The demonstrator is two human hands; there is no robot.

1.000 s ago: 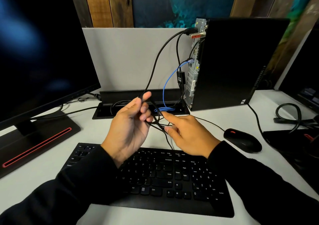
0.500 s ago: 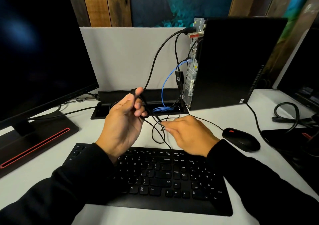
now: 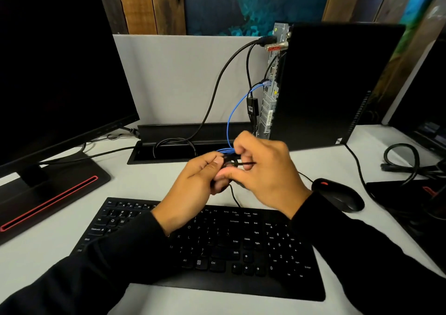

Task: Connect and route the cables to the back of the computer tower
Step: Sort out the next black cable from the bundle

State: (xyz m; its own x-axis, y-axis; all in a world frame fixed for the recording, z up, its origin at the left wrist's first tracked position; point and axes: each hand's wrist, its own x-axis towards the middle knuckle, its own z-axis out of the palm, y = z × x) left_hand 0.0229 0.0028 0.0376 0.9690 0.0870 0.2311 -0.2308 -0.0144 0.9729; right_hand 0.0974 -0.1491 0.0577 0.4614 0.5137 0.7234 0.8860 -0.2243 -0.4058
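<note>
Cables: thin black cable [image 3: 235, 195] bunched at frame centre, left hand [image 3: 193, 189] & right hand [image 3: 265, 172] both pinching it, fingers curled. Prob. coiling slack; next needs routing toward tower [image 3: 337, 85] back, upper right.

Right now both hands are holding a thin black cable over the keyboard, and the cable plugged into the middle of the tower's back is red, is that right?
Not quite. The head view shows that cable is blue, not red. The rest holds: left hand and right hand hold a thin black cable over the keyboard, near the tower.
</note>
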